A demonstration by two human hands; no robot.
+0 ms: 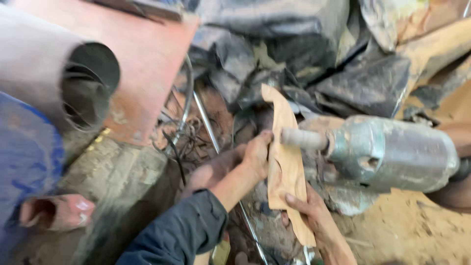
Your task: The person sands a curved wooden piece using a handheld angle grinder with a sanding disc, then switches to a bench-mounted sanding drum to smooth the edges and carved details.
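A flat carved wooden piece point(284, 162) with a curved outline stands on edge at the centre. My left hand point(252, 157) grips its left edge about halfway up, fingers curled over it. My right hand point(314, 211) holds its lower right edge from below. A grey metal motor point(392, 152) lies to the right, and its sanding spindle point(304, 139) points left and meets the face of the wood. The picture is blurred by motion.
A grey pipe point(59, 83) and a reddish board point(132, 64) lie at the upper left. Dark crumpled sheeting point(304, 54) covers the back. Thin metal rods and tangled wire point(191, 127) lie beside my left hand. Sawdust point(417, 230) covers the ground at the lower right.
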